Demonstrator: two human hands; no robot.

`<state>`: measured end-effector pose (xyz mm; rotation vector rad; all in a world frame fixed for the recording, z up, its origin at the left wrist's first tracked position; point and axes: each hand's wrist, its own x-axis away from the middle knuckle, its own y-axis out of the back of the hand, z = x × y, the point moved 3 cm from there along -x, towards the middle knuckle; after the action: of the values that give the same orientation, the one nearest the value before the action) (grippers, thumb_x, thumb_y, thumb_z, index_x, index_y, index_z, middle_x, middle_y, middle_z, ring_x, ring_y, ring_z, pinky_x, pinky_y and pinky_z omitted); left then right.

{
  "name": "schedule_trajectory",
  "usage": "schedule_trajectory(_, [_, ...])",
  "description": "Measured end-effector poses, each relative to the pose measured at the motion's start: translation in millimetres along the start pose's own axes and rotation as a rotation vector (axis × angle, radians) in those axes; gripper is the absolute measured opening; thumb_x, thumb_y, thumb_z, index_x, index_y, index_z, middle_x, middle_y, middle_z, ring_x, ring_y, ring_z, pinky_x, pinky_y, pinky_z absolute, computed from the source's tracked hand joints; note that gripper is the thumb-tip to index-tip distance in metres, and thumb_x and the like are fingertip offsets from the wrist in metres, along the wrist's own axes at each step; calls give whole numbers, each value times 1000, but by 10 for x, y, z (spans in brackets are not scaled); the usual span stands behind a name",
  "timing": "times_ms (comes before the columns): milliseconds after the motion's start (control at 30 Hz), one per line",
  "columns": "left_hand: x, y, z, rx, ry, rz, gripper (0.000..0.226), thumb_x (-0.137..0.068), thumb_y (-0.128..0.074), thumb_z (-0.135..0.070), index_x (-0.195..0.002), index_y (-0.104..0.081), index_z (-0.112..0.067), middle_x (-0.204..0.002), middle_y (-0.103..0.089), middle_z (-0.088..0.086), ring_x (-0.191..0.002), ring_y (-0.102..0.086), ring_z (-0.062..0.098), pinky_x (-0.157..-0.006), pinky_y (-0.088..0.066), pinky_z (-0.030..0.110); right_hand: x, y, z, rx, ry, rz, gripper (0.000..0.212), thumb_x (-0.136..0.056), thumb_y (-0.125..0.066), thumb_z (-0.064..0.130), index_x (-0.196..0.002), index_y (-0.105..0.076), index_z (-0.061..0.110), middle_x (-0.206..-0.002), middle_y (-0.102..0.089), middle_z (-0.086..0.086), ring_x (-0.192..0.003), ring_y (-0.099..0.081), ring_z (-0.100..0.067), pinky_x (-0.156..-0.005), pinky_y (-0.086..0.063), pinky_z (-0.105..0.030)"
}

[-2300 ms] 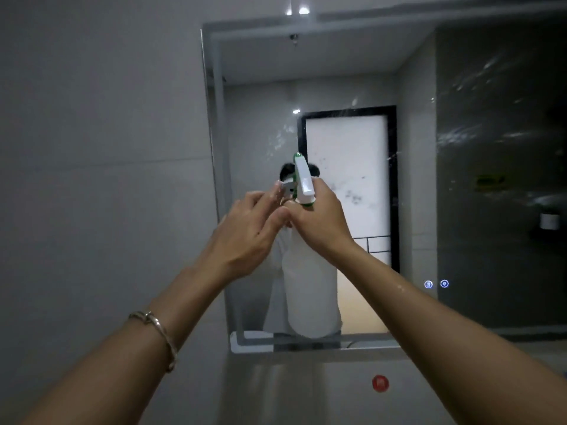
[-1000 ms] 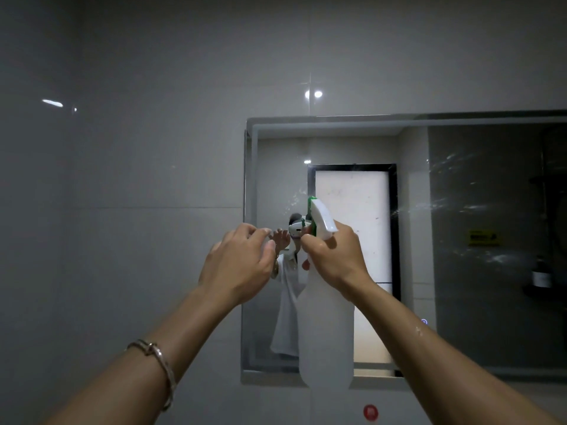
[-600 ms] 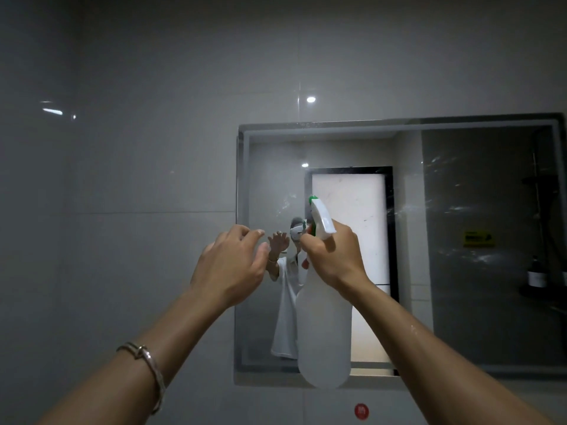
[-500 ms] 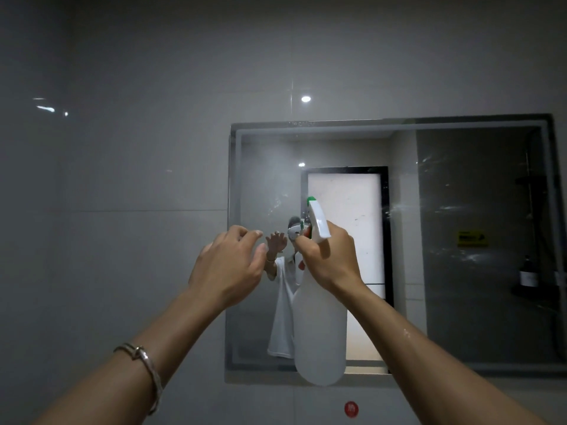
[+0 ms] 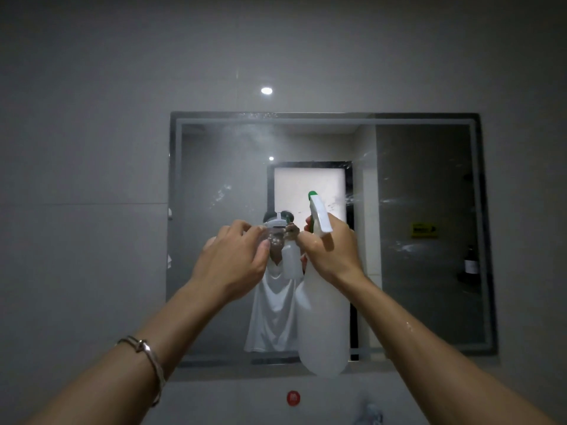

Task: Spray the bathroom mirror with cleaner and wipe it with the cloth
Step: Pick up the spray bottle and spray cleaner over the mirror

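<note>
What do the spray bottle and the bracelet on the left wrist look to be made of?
The spray bottle is likely plastic: a translucent, milky-white body with an opaque white trigger head and a green nozzle tip. The bracelet appears to be metal: silvery and polished, with highlights along its thin band. Which metal is unclear.

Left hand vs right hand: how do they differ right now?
The right hand grips the spray bottle by its neck; the left hand holds nothing, fingers loosely curled. The left wrist wears a bracelet; the right forearm is bare, with droplets. Both are raised at similar height before the mirror.
</note>
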<state>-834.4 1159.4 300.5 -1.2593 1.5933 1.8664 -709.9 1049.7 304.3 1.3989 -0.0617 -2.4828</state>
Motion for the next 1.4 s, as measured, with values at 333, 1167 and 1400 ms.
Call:
schedule_trajectory(333, [-96,-271,-418,22,-42,10,39,-97,-31,-40,-130,-47,-25,-132,-47,-1,-117,-44,17,-92,-39,34,-35,458,-298,-18,-69,-52,21,-61,-52,27,-73,-58,11,-62,-62,-4,-55,-65,-22,-58,-56,-43])
schedule_trajectory(1167, [-304,-779,-1354,120,-130,15,38,-97,-33,-38,-129,-50,-26,-130,-47,-4,-117,-44,18,-92,-41,35,-75,1484,-827,0,-154,-174,13,-70,-58,19,-78,-60,9,-71,-62,-7,-50,-65,-13,-55,-56,-36])
schedule_trajectory(1400, [-401,-892,-1661,171,-173,19,42,-95,-31,-40,-129,-49,-26,-131,-47,-1,-116,-45,20,-92,-43,38,-128,1829,-841,56,-127,-204,9,-79,-61,17,-77,-54,22,-71,-57,0,-53,-63,-16,-55,-57,-31])
